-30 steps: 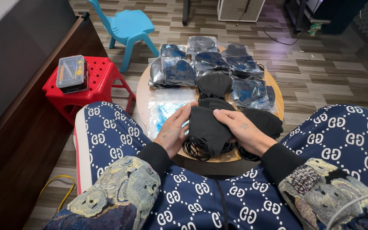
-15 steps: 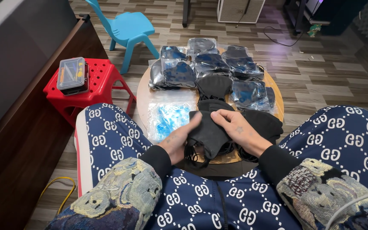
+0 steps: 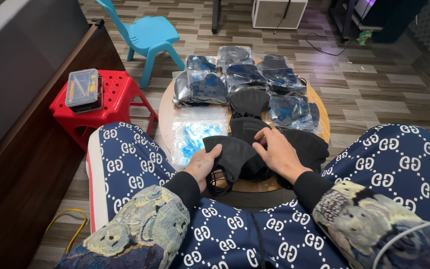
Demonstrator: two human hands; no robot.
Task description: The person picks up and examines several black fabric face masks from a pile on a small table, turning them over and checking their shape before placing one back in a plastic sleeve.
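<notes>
Underneath both hands — round wooden table (image 3: 167,115) on plank floor (image 3: 374,84). Left hand (image 3: 202,164) pinches a black face mask (image 3: 232,153); right hand (image 3: 278,152) — fingers curled, pressing the mask pile (image 3: 302,147).

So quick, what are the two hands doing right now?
Left hand: closed, pinching a black face mask by its edge.
Right hand: open, fingers spread, resting on the pile of black masks.

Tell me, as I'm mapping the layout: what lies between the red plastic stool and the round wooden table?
Only bare wood-plank floor separates the red plastic stool from the round wooden table, per the head view.
</notes>
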